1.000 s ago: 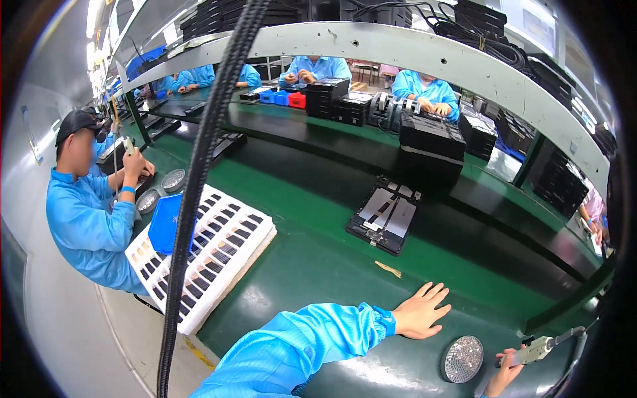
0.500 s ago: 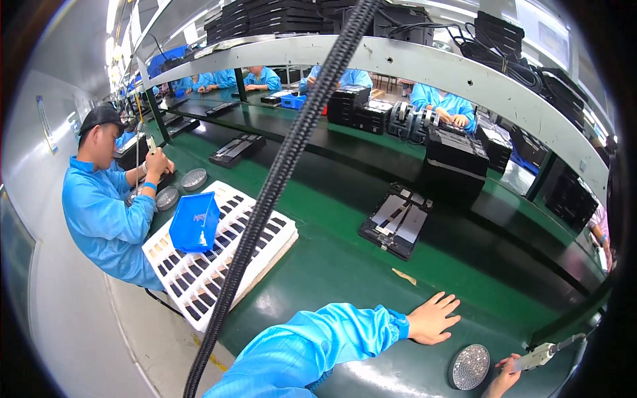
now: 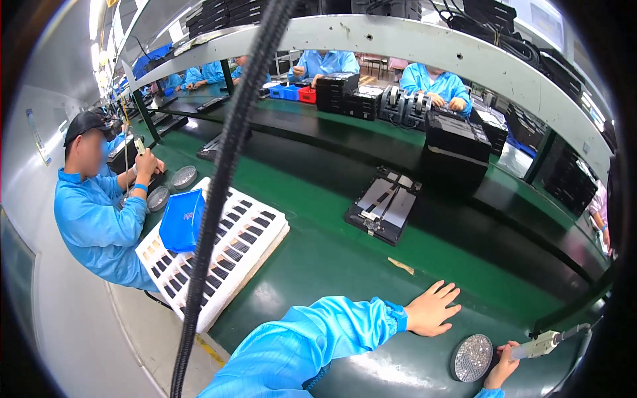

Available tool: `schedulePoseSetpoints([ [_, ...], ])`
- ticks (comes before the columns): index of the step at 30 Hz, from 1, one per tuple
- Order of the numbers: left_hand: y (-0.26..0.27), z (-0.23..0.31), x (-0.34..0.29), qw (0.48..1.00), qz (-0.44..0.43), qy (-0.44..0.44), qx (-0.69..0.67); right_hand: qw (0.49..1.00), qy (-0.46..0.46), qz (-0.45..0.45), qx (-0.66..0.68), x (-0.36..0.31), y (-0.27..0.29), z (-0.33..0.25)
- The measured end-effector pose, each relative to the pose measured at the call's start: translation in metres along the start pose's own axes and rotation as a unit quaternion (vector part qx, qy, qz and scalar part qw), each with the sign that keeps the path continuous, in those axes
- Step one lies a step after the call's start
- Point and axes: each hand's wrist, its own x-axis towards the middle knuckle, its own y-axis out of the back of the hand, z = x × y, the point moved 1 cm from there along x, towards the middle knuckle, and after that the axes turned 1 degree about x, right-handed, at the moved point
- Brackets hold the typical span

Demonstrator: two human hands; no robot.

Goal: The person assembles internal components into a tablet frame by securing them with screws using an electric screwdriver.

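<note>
My left hand lies flat on the green tabletop, its fingers spread and nothing in it. At the lower right, my right hand is wrapped around a pale electric screwdriver, which tilts up to the right toward a cable. Just left of that hand sits a round dish filled with small shiny metal pieces, too small to make out. Farther off, beyond my left hand, an opened black tablet with grey inner panels rests on the table. Between them is a torn tan strip.
A white foam tray of dark parts holds a blue bin on the left. Beside it a co-worker works with a similar tool. Stacked black devices stand at the back under a metal shelf. A black braided cable crosses the view.
The view has shifted slightly, so the tablet and tray appear farther left. My right hand and the screwdriver sit slightly higher in view; my left hand stays flat.
</note>
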Motion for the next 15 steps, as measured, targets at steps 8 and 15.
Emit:
schedulePoseSetpoints([
  [8, -0.003, -0.004, -0.001, 1.0, 0.012, -0.007, -0.002, 0.999, 0.022, -0.036, -0.006, -0.005, -0.001, -0.002],
  [15, 0.003, -0.005, -0.007, 1.0, 0.002, -0.005, 0.004, 0.999, 0.001, -0.04, -0.004, -0.01, -0.007, -0.012],
])
